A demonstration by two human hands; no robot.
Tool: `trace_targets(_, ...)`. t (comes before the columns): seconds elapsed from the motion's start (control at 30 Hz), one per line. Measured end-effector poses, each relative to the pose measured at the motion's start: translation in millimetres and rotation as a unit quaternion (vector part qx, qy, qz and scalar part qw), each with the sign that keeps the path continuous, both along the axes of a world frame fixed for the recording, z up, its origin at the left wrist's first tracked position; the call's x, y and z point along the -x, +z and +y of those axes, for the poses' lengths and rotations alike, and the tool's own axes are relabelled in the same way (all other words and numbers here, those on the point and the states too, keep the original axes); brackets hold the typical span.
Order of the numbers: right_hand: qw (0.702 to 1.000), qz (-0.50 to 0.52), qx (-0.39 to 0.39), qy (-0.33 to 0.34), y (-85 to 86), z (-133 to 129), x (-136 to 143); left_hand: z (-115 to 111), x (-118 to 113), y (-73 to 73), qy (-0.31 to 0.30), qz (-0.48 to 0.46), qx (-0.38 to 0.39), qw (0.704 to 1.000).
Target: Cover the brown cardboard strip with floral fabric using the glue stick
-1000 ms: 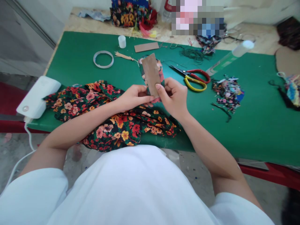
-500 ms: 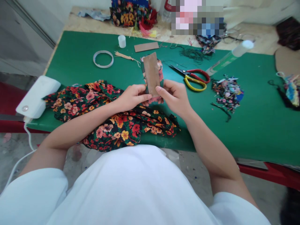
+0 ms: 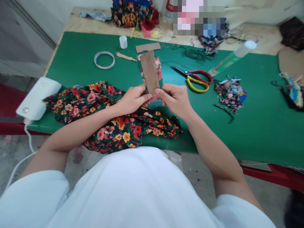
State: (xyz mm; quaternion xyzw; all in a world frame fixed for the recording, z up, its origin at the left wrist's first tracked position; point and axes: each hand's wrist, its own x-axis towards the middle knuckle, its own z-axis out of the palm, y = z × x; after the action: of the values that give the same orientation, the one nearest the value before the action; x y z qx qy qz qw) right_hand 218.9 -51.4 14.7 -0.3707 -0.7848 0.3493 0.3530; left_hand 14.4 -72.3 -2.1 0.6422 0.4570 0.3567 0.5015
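Floral cloth (image 3: pixel 99 134) bunched under our left arm (image 3: pixel 83 126) could snag. Our left hand (image 3: pixel 135 99) pinches the cardboard strip (image 3: pixel 150 72) and floral scrap (image 3: pixel 159 71) at near left, over the green mat (image 3: pixel 216 139); right hand (image 3: pixel 177 98), near right. Uneven thumb pressure could skew them.

- Worktop (image 3: pixel 95 27): pale wood, its bare strip running from 11 to 2 o'clock, grain and blotches showing.
- Mat (image 3: pixel 237 136): plain green, covering the worktop's nearer part and reaching out to 3 o'clock.
- Wall (image 3: pixel 285 8): off-white, standing behind the worktop from 11 to 2 o'clock.
- Panel (image 3: pixel 21 47): greyish white, at 10 o'clock, crossed by a slanting dark strip (image 3: pixel 30 23).
- Red bars: one (image 3: pixel 14 128) at 9 o'clock, one (image 3: pixel 285 179) at 4 o'clock, both low beside the worktop.
- Floor (image 3: pixel 197 171): grey, stained and specked, at 5 and 8 o'clock.
- Light: soft, with a pale sheen on the mat towards 1 o'clock.
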Motion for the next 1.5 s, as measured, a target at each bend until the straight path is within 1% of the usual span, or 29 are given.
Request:
trace_targets(0.13, 1.000, 0.015, 0.011, -0.002, -2.1, 0.6, 0.6, 1.0, -0.3, -0.4, 0.007, -0.021, -0.017, 1.000)
trace_targets(0.3, 0.999, 0.028, 0.030, 0.007, -1.4, 0.2, 1.1, 4.7, -0.9, 2.1, 0.060, -0.083, -0.027, 0.994)
trace_targets(0.43, 0.998, 0.023, 0.042, 0.032, -1.1, -0.7, 0.5, 5.1, 2.2, 5.3, 0.083, -0.097, -0.008, 0.992)
trace_targets(0.5, 0.998, 0.030, 0.049, 0.034, -1.8, -0.4, 0.0, 4.5, 3.1, 6.2, 0.079, -0.099, 0.001, 0.992)
trace_targets(0.67, 0.998, 0.038, 0.053, 0.007, -2.8, 0.8, -0.7, 3.5, 2.1, 7.0, 0.077, -0.098, 0.006, 0.992)
trace_targets(0.87, 0.999, 0.036, 0.025, 0.010, -2.8, 1.8, -1.1, 3.6, 1.9, 7.3, 0.082, -0.096, 0.013, 0.992)
trace_targets(1.13, 0.999, 0.016, -0.031, 0.000, 0.0, 4.1, -1.2, 3.2, 2.2, 6.7, 0.063, -0.116, 0.039, 0.990)
trace_targets(1.3, 0.999, 0.008, -0.029, -0.014, -0.2, 3.7, -1.3, 1.5, -1.5, 8.3, 0.064, -0.130, 0.053, 0.988)
trace_targets(1.5, 0.998, 0.059, -0.007, -0.009, -5.6, 2.2, -0.2, 0.2, -3.3, 8.5, 0.055, -0.132, 0.060, 0.988)
